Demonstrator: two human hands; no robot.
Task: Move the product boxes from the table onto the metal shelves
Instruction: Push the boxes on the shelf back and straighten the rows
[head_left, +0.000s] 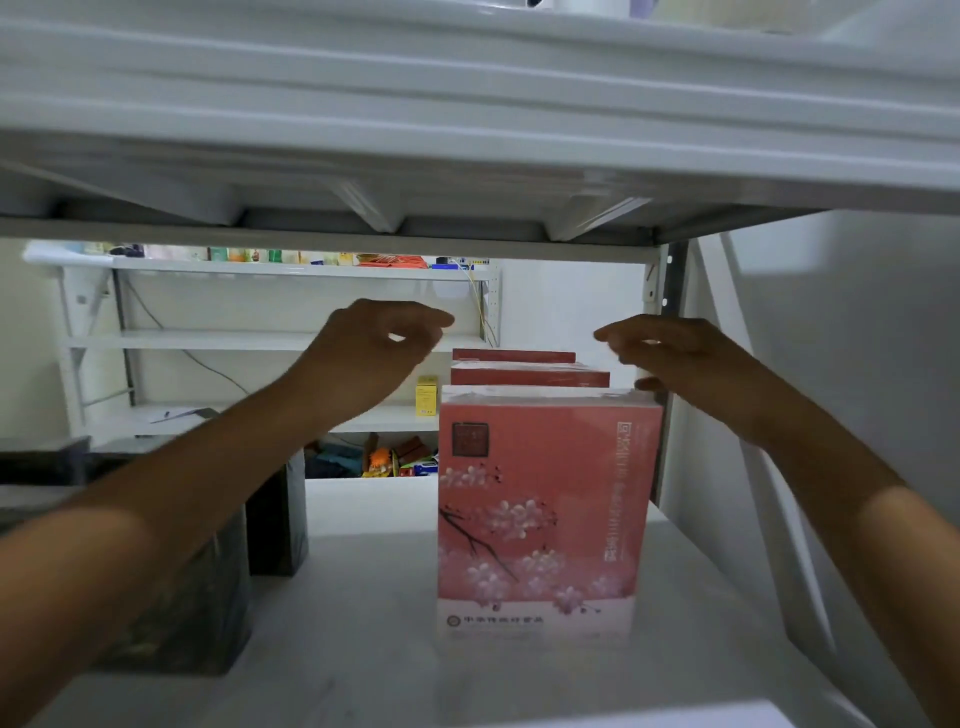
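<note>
**Desk:** Where does the box sit against your grips?

**Me:** The pink box (545, 519) stands upright on the metal shelf (363, 623), right of centre and near me, with its flowered face towards me. My left grip (374, 353) hangs above and to the left of its top left corner, apart from it. My right grip (675, 358) is just above its top right corner.

**Desk:** Is either one holding it?

**Me:** No. Both grips are loose, with the fingers lightly curled and nothing in them. My right thumb (649, 384) is very near the top edge, but I cannot tell whether it touches.

**Desk:** What is behind the box?

**Me:** Two red boxes (530, 376) stand in a row farther back, and I see only their tops. They lie between my two grips.

**Desk:** And on the left?

**Me:** Two dark boxes (208, 623) stand on the same shelf, well apart from the pink one, and my left forearm crosses in front of the near one. Another shelf (467, 130) runs close overhead.
</note>
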